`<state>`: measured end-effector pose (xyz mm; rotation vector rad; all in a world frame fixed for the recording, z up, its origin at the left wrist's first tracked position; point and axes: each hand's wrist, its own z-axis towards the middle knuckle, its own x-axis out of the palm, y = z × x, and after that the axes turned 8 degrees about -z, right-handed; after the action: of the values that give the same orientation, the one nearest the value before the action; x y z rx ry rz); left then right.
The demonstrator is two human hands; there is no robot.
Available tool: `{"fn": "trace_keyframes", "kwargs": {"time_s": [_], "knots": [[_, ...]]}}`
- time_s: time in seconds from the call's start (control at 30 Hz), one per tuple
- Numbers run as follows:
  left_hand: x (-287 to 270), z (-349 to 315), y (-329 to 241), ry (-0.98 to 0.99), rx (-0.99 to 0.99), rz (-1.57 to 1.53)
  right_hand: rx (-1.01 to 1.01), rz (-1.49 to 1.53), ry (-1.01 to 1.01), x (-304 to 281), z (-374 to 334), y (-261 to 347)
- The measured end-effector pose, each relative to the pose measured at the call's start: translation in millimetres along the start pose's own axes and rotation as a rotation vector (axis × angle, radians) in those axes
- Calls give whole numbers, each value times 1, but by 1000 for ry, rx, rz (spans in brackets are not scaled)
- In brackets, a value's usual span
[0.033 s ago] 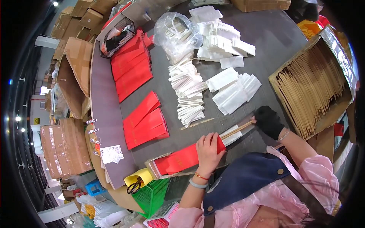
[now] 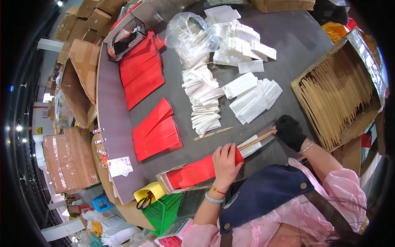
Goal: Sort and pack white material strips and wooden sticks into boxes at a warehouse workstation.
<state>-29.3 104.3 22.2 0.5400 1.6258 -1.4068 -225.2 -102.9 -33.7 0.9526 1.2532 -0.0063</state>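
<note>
My left hand (image 2: 224, 165) lies over the right end of a red paper sleeve (image 2: 191, 173) at the table's near edge, its fingers curled across the top and the thumb by the opening. Wooden chopsticks (image 2: 260, 140) and a white paper packet (image 2: 250, 151) stick out of that opening. My right hand (image 2: 290, 132), in a black glove with bare fingertips, pinches the outer ends of the chopsticks. How far the chopsticks reach into the sleeve is hidden. Beyond my hands lie flat white packets (image 2: 251, 105) and a row of narrow folded white papers (image 2: 201, 90).
Red sleeves lie in stacks (image 2: 156, 138) at the left, beside a black wire basket (image 2: 126, 40). A carton (image 2: 302, 92) full of long wooden sticks stands at right. At the near left edge, a yellow holder (image 2: 149, 192) has black-handled scissors (image 2: 144, 201). A clear plastic bag (image 2: 185, 29) sits farther back.
</note>
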Motion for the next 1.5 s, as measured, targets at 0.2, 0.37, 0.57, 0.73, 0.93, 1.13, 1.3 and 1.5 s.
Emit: {"fn": "trace_keyframes", "kwargs": {"time_s": [0.2, 0.37, 0.57, 0.73, 0.93, 1.13, 1.3, 1.5], "knots": [[3, 22, -6, -17, 103, -39, -187, 403, 242, 19, 17, 89], [-35, 38, -14, 315, 150, 30, -312, -286, 97, -25, 21, 72], [-118, 49, 59, -94, 105, 313, -40, -157, -52, -59, 15, 54], [-20, -9, 34, -100, -359, 175, -188, -355, 38, -55, 13, 71], [1, -24, 40, -201, -487, -132, -273, -378, 142, -47, 13, 76], [1, -15, 36, -143, -453, -126, -356, -248, 289, 17, 24, 102], [-14, 36, 71, -373, -199, -144, -454, -176, 75, 5, 30, 96], [-6, 53, 94, -255, -35, 1, -36, -127, -274, -76, -4, 24]]}}
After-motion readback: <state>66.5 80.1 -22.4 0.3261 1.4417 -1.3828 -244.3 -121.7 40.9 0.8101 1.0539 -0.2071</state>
